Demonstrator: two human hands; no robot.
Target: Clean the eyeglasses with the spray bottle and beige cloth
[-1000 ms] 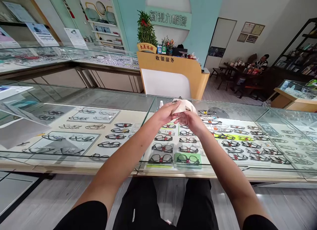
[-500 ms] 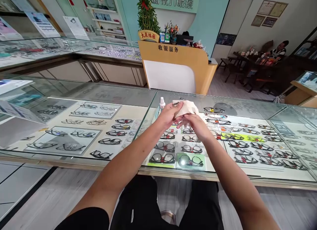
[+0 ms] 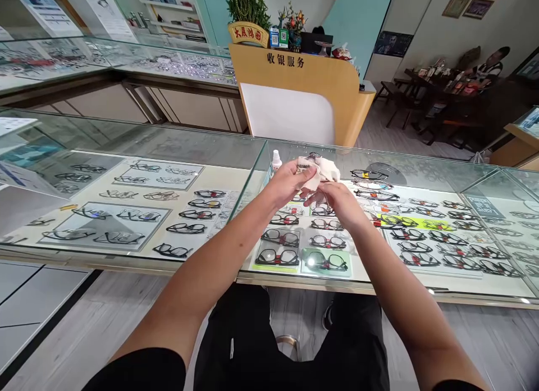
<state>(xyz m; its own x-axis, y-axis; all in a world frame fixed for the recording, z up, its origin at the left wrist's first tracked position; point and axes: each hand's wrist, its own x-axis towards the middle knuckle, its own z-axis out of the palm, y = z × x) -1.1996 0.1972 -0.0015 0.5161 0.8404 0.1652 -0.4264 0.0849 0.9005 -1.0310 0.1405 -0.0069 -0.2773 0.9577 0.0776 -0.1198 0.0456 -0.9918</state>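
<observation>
- Far left: paper [image 3: 25,211], white, above glass case [image 3: 202,146]; partly cut off by edge of view.
- Left: grey tray [image 3: 110,225] inside case; thin glasses [image 3: 68,234] laid out on it.
- Centre, back: plant [image 3: 248,9] at left end of desk [image 3: 311,73]; wood-coloured, well beyond case.
- Bottle [image 3: 276,159]: white, upright; just past left hand [image 3: 289,184].
- Left hand: grasping cloth [image 3: 325,172]; thumb on top, other fingers mostly hidden.
- Cloth: cream, crumpled, dark print at left; held up between both hands, over case; dark bit [image 3: 314,154] at upper edge, too small to tell.
- Right hand [image 3: 337,199]: fingers curled, gripping lower edge of cloth; anything inside folds, cannot tell.
- Right: dark glasses [image 3: 407,235] in rows inside case; yellow strip [image 3: 415,220] under some.
- Far right, back: person [image 3: 494,68], well apart.
</observation>
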